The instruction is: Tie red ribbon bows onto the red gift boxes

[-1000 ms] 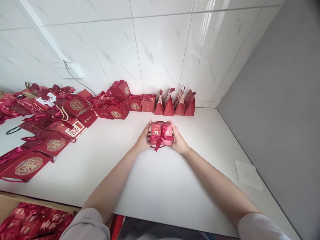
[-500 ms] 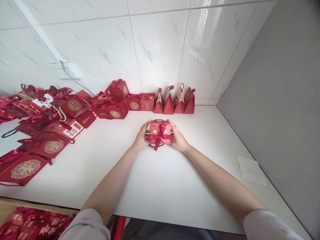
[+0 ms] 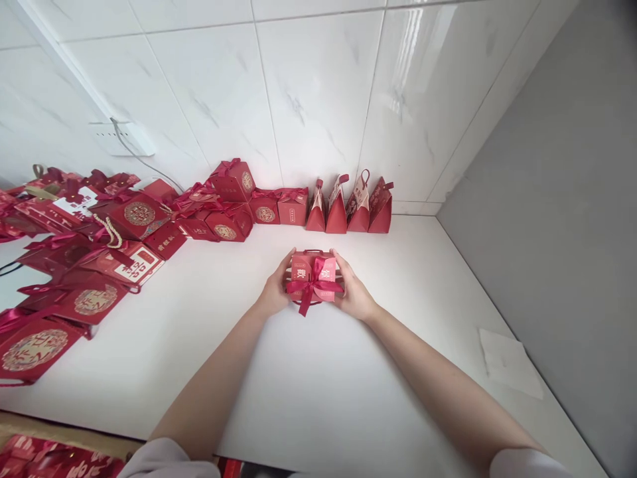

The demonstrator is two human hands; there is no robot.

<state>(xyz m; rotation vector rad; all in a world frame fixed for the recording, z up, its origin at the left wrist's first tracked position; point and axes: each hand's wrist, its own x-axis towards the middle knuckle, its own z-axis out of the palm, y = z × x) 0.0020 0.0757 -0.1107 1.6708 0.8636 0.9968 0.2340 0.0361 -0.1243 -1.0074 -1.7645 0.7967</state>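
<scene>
The box (image 3: 314, 275) has turned slightly, my left hand (image 3: 273, 293) and right hand (image 3: 355, 293) pressing its sides to steady it.

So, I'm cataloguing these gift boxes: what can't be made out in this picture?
Head view:
red bow box: its sides hidden by the left hand and right hand; print too small to read.
heap of red boxes: they overlap, and the left edge cuts some off.
socket cable: its end is hidden behind the heap.
</scene>
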